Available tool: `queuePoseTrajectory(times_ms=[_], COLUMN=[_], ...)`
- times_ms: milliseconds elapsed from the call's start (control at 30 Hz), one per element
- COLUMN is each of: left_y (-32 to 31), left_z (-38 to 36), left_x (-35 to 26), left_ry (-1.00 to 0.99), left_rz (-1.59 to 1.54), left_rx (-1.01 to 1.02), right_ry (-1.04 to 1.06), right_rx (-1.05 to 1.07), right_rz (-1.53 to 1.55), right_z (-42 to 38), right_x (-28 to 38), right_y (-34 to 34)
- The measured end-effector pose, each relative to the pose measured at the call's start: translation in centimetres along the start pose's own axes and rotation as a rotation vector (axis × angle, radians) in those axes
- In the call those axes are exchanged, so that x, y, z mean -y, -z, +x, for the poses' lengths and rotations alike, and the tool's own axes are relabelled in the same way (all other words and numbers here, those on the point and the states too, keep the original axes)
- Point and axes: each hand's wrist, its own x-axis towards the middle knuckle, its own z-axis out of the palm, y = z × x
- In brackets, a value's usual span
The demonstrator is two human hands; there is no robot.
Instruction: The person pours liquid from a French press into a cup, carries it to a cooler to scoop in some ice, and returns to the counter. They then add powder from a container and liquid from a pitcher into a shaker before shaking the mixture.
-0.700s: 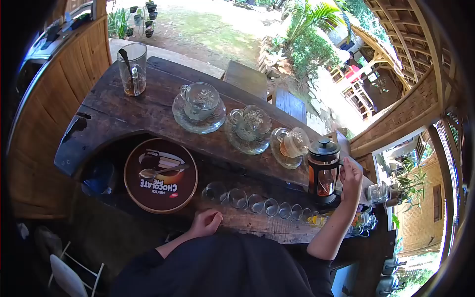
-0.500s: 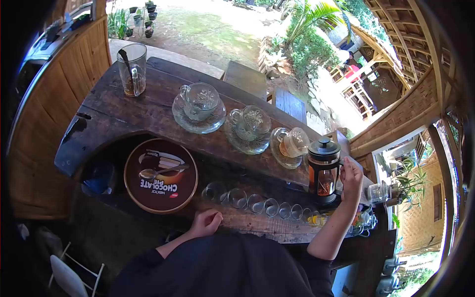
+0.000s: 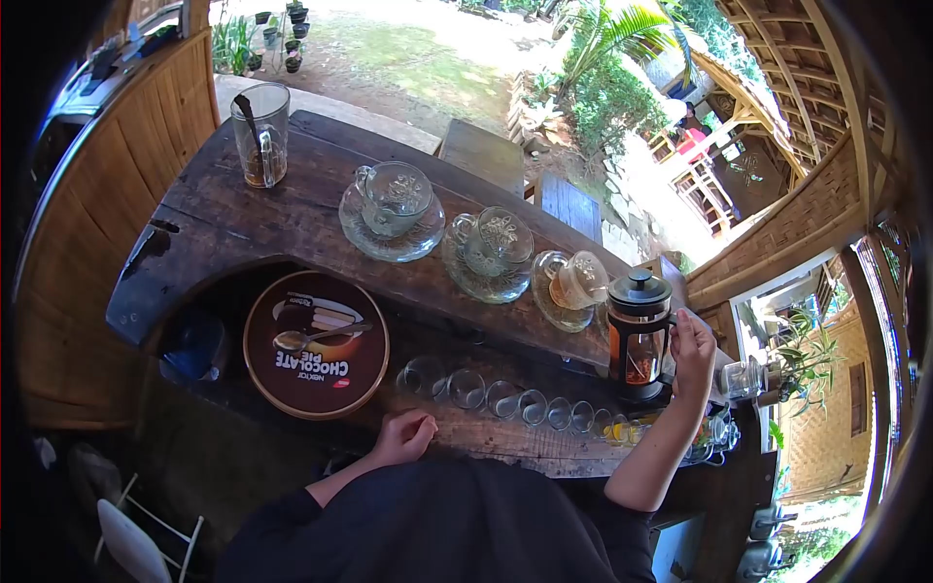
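Note:
My right hand (image 3: 693, 355) grips the handle of a French press (image 3: 639, 335) with a black lid and frame; some reddish-brown liquid and bits show low in its glass. The press looks upright at the right end of the wooden counter. My left hand (image 3: 405, 435) is curled closed at the counter's near edge, with nothing visible in it. Left of the press are a small glass cup of brown drink (image 3: 577, 280) on a saucer and two lidded glass cups, one in the middle (image 3: 494, 243) and one farther left (image 3: 393, 199), each on a glass saucer.
A tall glass mug (image 3: 260, 146) with a dark spoon stands far left. Near my left hand is a round chocolate pie tin (image 3: 316, 389) with a metal spoon (image 3: 321, 337) on its lid. A row of small glasses (image 3: 502, 398) lines the lower shelf. A glass jar (image 3: 742, 378) stands beyond my right hand.
The French press and my right hand have shifted very slightly to the right. My left hand and the cups have stayed where they were.

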Motion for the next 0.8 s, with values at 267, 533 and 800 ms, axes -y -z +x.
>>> queuePoseTrajectory(times_ms=[267,533,800], left_y=[0.06,0.14,0.10], left_z=[0.06,0.04,0.03], left_x=[0.68,0.01,-0.01], left_ry=[-0.006,0.016,0.004], left_rz=[0.010,0.026,0.036], left_rx=[0.004,0.017,0.026], right_ry=[-0.004,0.004,0.033], right_rx=[-0.009,0.000,0.031], right_rz=[0.011,-0.010,-0.081], right_z=[0.15,0.27,0.51], right_x=[-0.09,-0.22,-0.86], right_y=[0.23,0.53,0.58])
